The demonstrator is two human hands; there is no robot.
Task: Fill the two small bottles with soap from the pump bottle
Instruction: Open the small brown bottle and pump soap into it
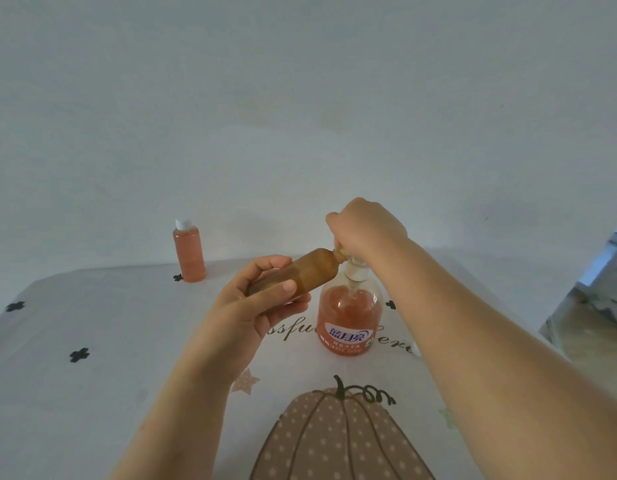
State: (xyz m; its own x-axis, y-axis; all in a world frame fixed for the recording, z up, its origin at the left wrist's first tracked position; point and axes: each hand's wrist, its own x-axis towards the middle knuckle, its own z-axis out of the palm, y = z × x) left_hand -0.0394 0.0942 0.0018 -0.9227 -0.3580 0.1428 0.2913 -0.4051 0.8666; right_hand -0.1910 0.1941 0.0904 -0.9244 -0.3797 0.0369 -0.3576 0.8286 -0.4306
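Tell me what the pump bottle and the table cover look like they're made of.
Pump bottle: probably clear glossy plastic, since the orange soap and a highlight show through its wall; glass can't be excluded. Table cover: looks like matte printed cloth or vinyl, with pumpkin, crosses and lettering.

My amber-brown bottle (300, 271) meets orange soap in a white-pumped pump bottle (348, 317) above my pale cloth (92, 393) of black crosses and a polka-dot pumpkin.

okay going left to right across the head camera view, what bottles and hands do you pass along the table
Capped small bottle standing filled with orange soap → left hand → tilted small bottle it holds → pump bottle. The right hand sits over the pump, so its place is unclear.
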